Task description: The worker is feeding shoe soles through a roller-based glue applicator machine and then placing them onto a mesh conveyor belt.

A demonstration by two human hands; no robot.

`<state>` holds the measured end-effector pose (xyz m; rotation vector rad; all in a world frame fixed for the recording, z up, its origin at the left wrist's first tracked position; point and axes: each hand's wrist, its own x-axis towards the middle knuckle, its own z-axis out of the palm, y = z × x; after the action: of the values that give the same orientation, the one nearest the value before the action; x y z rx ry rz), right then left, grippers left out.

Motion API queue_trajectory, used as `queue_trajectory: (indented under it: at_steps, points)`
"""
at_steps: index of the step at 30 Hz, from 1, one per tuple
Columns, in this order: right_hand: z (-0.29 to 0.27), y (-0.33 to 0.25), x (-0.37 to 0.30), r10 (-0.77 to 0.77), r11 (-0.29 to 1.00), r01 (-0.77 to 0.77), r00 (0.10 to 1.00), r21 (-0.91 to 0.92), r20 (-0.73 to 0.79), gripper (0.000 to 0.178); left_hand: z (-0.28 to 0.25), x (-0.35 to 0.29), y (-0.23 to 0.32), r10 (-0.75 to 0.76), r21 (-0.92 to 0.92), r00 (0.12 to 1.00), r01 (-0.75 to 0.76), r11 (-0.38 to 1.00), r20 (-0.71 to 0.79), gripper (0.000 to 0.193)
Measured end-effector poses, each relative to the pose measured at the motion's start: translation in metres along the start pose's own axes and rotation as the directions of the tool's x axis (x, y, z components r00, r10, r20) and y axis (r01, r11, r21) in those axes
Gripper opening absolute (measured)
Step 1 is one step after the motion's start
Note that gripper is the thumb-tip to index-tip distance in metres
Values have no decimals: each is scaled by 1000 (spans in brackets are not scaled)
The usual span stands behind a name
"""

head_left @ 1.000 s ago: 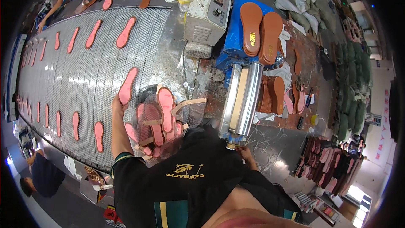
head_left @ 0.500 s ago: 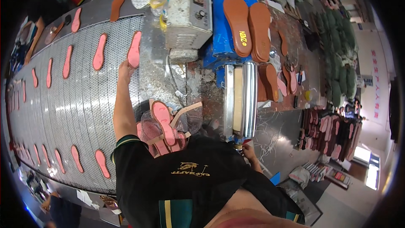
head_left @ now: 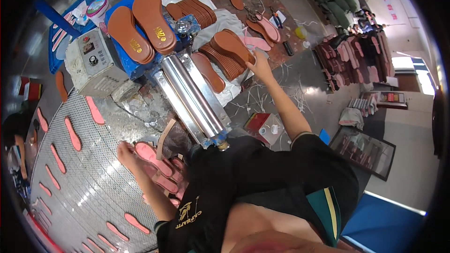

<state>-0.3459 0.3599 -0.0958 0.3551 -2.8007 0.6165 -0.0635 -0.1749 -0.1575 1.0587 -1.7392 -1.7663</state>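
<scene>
My left hand [head_left: 123, 150] is at the edge of a heap of pink insoles [head_left: 157, 161] beside the mesh belt, its fingers curled on the end of the top pink insole [head_left: 149, 153]. My right hand [head_left: 259, 62] is stretched out far to the right of the steel rollers. It grips the edge of the top brown sole [head_left: 233, 43] on a fanned stack of brown soles [head_left: 220, 58] lying on white cloth. A pale pink insole [head_left: 255, 43] lies just beyond that hand.
A twin steel roller machine [head_left: 192, 98] runs between my hands. A grey control box [head_left: 91, 63] and a blue cover [head_left: 115, 11] with two large brown soles stand behind. The mesh belt [head_left: 84, 192] carries several pink insoles. Racks of pink soles [head_left: 351, 56] stand at right.
My view has swung right. My left hand came back from the belt to the pink heap. My right hand went from the roller's near end out to the brown sole stack.
</scene>
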Motion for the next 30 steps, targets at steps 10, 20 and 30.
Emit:
queue_trajectory:
  at_steps: [10, 20, 30]
  points:
    - [52, 46, 21, 5, 954, -15, 999, 300, 34, 62, 119, -185, 23, -278, -291, 954, 299, 909, 112, 44]
    - [-72, -17, 43, -491, 677, 138, 816, 723, 305, 60, 114, -169, 105, -2, 234, 987, -36, 972, 163, 20]
    - [-61, -119, -6, -504, 590, 141, 834, 795, 226, 72, 156, -108, 178, 165, 413, 593, -708, 574, 788, 81]
